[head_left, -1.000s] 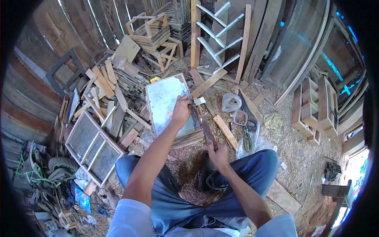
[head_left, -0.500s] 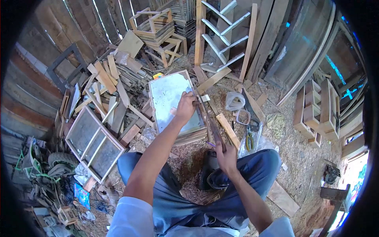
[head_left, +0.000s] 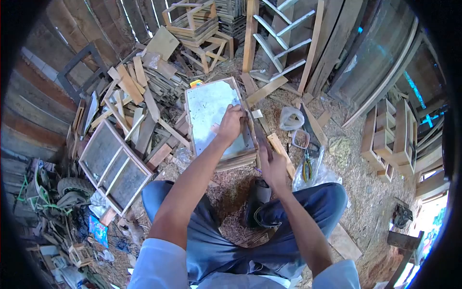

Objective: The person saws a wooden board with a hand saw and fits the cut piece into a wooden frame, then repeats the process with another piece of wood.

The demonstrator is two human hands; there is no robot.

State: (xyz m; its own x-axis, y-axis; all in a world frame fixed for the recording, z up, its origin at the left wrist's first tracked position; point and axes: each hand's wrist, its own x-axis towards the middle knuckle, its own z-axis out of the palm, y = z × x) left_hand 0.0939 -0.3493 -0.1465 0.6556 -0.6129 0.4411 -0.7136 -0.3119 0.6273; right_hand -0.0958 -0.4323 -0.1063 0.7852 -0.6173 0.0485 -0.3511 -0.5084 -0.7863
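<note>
A wooden box or stack of frames with a white top panel [head_left: 207, 115] lies on the floor in front of my knees. My left hand [head_left: 232, 123] is closed at its right edge, fingers curled over the rim; what lies under them is hidden. My right hand [head_left: 273, 166] is wrapped round the handle of a handsaw [head_left: 258, 132]. The saw's long dark blade points away from me along the box's right side, its far end close to my left fingers. Small dark marks dot the white panel.
Pliers [head_left: 307, 168], a small plastic tub [head_left: 301, 138] and a plastic bag [head_left: 291, 118] lie on the right. On the left are scrap wood [head_left: 129, 91] and a barred frame [head_left: 115, 166]. A slatted wooden rack [head_left: 250, 36] stands behind. Sawdust covers the floor.
My right hand has pushed the handsaw forward, away from me, along the box's edge. My left hand stays at the rim. The whole view has shifted slightly.
</note>
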